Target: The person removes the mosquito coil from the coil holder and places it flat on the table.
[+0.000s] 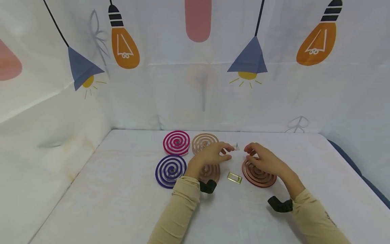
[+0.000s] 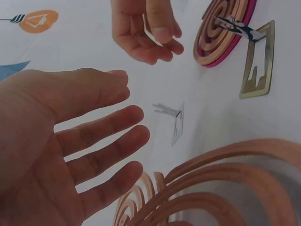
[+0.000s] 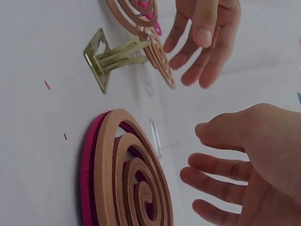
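Observation:
My left hand (image 1: 212,154) hovers over two tan mosquito coils, its fingers loosely bent and nothing in its grasp. Facing it, my right hand (image 1: 264,160) hangs above a brown mosquito coil (image 1: 259,176), likewise holding nothing. In the right wrist view this brown coil (image 3: 104,179) lies stacked on a magenta one (image 3: 88,169). Between the hands, farther back, stands a small silvery coil stand (image 1: 236,147). A gold-coloured metal coil stand (image 3: 106,63) with raised prongs sits nearer, beside the stacked coils. Part of the lower tan coil (image 1: 213,174) is hidden by my left wrist.
Left of the hands lie a magenta coil (image 1: 166,144) and a dark purple coil (image 1: 158,171). An upper tan coil (image 1: 197,139) is at the back. White cloth covers the table (image 1: 122,189), and a printed curtain (image 1: 170,95) rises behind it. Small magenta crumbs (image 3: 47,85) lie near the gold stand.

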`<state>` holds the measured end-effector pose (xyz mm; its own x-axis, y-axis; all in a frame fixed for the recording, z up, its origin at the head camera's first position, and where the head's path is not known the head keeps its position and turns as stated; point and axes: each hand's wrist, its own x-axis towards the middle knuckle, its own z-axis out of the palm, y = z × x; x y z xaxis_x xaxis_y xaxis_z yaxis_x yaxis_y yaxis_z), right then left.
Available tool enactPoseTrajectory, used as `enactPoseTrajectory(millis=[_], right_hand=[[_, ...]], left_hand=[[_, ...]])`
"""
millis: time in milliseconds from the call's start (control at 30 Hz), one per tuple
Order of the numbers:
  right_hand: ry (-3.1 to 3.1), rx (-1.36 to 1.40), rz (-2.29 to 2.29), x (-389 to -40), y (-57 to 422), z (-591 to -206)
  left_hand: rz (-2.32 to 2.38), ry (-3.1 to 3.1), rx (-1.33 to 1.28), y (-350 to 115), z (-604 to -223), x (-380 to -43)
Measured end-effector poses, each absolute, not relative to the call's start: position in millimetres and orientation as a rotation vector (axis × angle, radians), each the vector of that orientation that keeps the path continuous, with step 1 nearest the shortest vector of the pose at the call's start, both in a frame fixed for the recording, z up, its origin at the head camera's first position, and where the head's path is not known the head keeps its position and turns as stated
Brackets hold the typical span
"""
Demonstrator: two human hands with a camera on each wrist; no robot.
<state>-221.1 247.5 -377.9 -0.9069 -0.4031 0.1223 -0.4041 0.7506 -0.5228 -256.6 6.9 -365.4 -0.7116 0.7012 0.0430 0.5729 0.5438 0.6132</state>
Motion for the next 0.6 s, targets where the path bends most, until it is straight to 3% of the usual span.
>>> enactPoseTrajectory(millis=[600], right_hand=[[-2.904,0.729,0.938,-216,230,-381]], left_hand=[[0.958,2.603,1.246,-28,-361,-263]])
